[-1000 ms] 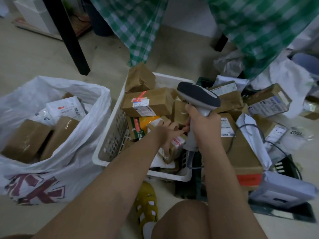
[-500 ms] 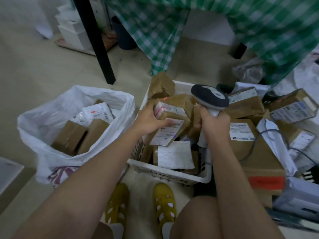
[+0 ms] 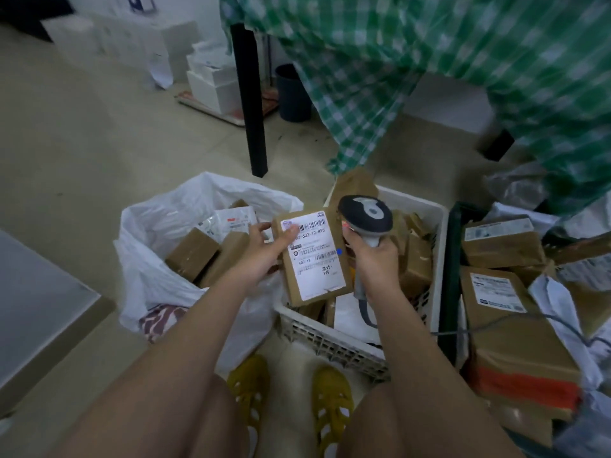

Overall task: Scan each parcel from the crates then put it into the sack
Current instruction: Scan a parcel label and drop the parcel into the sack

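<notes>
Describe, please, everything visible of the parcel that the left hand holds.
The parcel is a flat brown box, seemingly cardboard under glossy tape. A large white shipping label with two barcodes and printed text covers its upper face, which is tilted toward the camera. A blue dot shows at the label's right edge. The left hand grips its left side, thumb on the label. It is raised over the white crate, beside the scanner in the right hand.

The sack gapes wide, its mouth unobstructed from above, though brown boxes already fill its floor. The held parcel hangs over the gap between the sack and the white crate. The scanner stands just beside the parcel on the right. The crate is crowded with parcels, leaving little room inside.
</notes>
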### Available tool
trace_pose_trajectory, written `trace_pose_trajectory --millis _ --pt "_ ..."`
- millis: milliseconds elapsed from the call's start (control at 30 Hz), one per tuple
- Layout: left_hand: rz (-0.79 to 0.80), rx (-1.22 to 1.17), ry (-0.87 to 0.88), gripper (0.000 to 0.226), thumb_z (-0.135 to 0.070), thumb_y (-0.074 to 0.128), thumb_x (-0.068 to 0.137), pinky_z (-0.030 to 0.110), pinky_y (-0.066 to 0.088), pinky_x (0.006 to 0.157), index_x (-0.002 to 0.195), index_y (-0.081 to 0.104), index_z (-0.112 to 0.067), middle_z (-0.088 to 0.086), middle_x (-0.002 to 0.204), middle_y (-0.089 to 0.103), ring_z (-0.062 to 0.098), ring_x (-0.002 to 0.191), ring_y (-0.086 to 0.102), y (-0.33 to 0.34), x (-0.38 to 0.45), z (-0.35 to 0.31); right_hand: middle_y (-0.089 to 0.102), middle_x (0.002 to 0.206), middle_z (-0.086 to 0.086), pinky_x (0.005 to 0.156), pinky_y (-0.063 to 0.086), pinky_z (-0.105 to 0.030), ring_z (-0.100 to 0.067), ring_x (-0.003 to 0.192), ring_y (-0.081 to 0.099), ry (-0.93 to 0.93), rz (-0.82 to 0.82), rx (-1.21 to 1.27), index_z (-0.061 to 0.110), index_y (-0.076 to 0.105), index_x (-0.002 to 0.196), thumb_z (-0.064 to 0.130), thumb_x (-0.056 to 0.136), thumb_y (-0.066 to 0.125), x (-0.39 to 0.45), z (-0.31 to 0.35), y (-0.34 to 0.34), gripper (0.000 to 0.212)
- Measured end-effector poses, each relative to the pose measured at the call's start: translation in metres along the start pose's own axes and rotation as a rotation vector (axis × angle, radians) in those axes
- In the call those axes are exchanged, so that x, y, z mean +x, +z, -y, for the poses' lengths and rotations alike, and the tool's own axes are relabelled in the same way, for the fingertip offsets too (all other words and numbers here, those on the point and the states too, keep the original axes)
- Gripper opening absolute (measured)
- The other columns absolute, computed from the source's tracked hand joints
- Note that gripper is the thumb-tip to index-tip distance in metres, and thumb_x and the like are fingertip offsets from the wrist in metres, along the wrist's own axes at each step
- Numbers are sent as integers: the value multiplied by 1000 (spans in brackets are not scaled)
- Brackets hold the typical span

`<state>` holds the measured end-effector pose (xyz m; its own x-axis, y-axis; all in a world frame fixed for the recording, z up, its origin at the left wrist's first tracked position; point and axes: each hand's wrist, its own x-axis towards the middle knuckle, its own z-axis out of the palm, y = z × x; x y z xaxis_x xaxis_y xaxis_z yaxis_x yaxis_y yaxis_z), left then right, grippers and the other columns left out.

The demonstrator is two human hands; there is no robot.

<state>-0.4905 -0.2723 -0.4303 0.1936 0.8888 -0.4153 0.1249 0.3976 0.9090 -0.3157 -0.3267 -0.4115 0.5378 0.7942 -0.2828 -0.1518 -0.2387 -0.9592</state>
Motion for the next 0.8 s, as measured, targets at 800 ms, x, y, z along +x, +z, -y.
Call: trace_pose_trajectory --millis 800 --pt "-65 -79 66 103 -8 82 71 47 55 89 147 22 -42 -15 107 61 14 107 61 -38 19 32 47 52 -2 55 42 -31 -10 48 44 -29 382 -358 8 54 68 17 89 66 -29 0 -11 26"
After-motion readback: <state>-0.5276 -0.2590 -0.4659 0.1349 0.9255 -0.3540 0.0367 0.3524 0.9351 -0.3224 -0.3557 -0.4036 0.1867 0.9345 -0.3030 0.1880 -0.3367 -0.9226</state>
